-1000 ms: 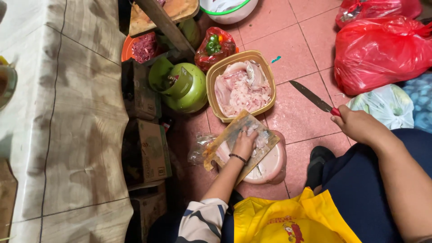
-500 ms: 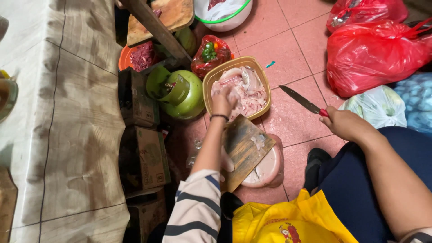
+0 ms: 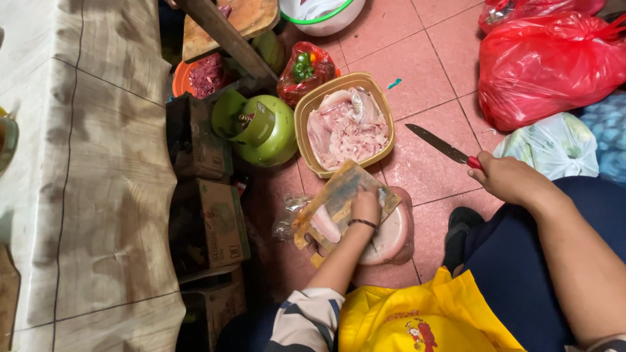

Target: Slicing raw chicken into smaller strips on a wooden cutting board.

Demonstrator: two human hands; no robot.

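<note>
My left hand (image 3: 366, 204) rests on a small wooden cutting board (image 3: 339, 195), fingers pressed on a piece of pale raw meat (image 3: 324, 223) lying there. The board sits over a round pink bowl (image 3: 391, 234) on the red tiled floor. My right hand (image 3: 508, 179) grips a red-handled knife (image 3: 443, 145), its blade held above the floor and pointing away to the left. Just beyond the board stands a tan basket (image 3: 306, 111) filled with more raw meat pieces (image 3: 345, 124).
A green gas cylinder (image 3: 257, 130) stands left of the basket, beside cardboard boxes (image 3: 208, 215) and a tiled ledge (image 3: 98, 176). A bag of peppers (image 3: 303, 68), an orange bowl of red meat (image 3: 202, 75), a white bowl (image 3: 319, 16) and red plastic bags (image 3: 548, 58) lie around.
My left hand reached out to the basket of meat, then came back to the cutting board with a piece. My right hand with the knife stayed roughly where it was.
</note>
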